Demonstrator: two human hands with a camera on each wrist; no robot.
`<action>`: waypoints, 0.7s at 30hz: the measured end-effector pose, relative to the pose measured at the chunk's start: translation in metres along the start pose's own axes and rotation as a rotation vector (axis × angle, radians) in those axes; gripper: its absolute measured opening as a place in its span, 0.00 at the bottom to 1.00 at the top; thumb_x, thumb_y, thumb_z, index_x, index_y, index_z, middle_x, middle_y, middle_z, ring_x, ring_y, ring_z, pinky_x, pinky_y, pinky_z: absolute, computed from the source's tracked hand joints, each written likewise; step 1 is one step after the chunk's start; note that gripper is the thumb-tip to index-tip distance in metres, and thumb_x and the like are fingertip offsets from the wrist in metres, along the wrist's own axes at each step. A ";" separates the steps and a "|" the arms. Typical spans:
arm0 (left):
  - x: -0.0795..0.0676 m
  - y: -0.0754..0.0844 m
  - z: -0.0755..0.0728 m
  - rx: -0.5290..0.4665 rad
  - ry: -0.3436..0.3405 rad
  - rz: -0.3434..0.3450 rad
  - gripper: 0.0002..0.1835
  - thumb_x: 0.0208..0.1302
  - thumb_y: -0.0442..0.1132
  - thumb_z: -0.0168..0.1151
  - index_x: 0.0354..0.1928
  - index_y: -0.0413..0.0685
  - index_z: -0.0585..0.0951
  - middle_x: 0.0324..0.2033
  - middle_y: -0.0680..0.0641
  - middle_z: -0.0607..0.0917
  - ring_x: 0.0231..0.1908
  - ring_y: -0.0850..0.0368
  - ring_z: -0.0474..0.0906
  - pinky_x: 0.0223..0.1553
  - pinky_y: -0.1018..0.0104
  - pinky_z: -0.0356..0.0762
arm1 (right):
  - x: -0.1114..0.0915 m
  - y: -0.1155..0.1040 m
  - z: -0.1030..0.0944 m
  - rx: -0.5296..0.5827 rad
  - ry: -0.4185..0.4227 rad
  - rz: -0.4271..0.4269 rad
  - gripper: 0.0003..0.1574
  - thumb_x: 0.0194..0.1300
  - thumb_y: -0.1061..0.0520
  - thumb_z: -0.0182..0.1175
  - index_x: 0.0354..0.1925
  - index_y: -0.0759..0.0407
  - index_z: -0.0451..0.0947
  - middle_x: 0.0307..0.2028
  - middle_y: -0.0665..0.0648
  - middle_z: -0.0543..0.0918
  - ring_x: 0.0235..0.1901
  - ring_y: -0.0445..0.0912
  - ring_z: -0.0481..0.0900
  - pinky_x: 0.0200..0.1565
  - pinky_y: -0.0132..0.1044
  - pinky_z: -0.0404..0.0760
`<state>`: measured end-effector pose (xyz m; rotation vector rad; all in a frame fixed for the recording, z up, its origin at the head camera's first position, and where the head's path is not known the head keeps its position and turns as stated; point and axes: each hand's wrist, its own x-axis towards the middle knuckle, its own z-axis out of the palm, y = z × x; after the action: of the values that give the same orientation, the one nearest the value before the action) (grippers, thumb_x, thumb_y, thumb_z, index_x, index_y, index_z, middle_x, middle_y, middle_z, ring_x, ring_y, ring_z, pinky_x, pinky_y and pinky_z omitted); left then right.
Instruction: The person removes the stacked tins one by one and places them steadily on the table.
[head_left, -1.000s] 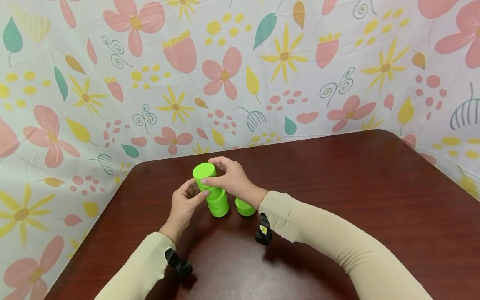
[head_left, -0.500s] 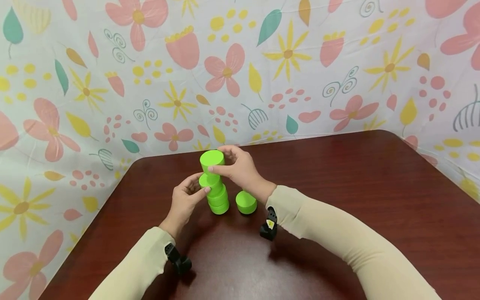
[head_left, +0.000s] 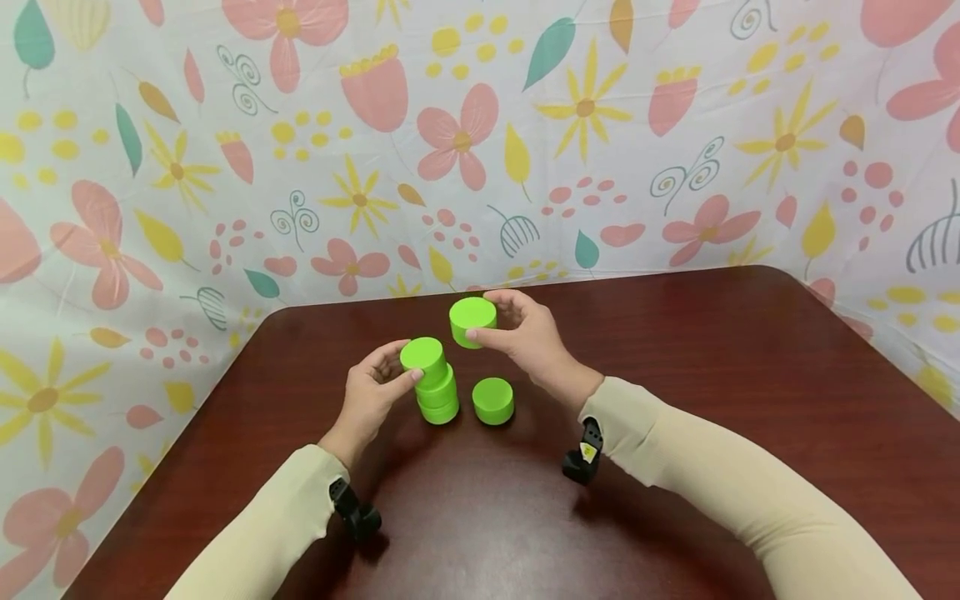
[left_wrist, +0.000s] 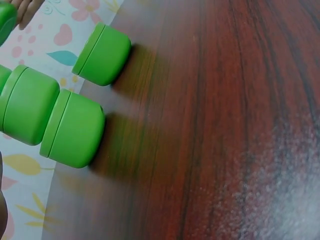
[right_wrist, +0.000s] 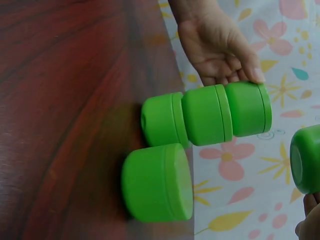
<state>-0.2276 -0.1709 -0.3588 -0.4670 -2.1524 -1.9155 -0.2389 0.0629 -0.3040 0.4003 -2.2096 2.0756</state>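
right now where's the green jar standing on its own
In the head view, the lone jar stands on the table, just right of the three-jar stack and below the held jar in the right hand.

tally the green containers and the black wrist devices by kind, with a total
Green containers: 5 (3 stacked, 1 in the right hand, 1 standing apart)
Black wrist devices: 2
Total: 7
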 end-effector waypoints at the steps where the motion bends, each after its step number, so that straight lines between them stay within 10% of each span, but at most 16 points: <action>1: 0.000 0.000 0.000 -0.001 -0.001 0.000 0.23 0.54 0.28 0.66 0.54 0.36 0.75 0.38 0.59 0.83 0.41 0.62 0.79 0.42 0.71 0.76 | -0.001 0.001 -0.002 -0.008 0.004 0.000 0.35 0.49 0.61 0.70 0.56 0.59 0.71 0.50 0.56 0.77 0.49 0.48 0.73 0.43 0.35 0.77; 21: 0.002 0.000 -0.002 -0.015 -0.005 -0.005 0.23 0.53 0.28 0.67 0.53 0.37 0.76 0.37 0.58 0.84 0.41 0.60 0.79 0.43 0.71 0.77 | -0.029 0.022 -0.029 -0.041 0.039 0.022 0.34 0.49 0.64 0.69 0.55 0.63 0.71 0.50 0.60 0.77 0.45 0.45 0.74 0.43 0.29 0.75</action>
<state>-0.2300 -0.1726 -0.3577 -0.4696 -2.1458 -1.9363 -0.2198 0.0964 -0.3302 0.3303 -2.2402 2.0277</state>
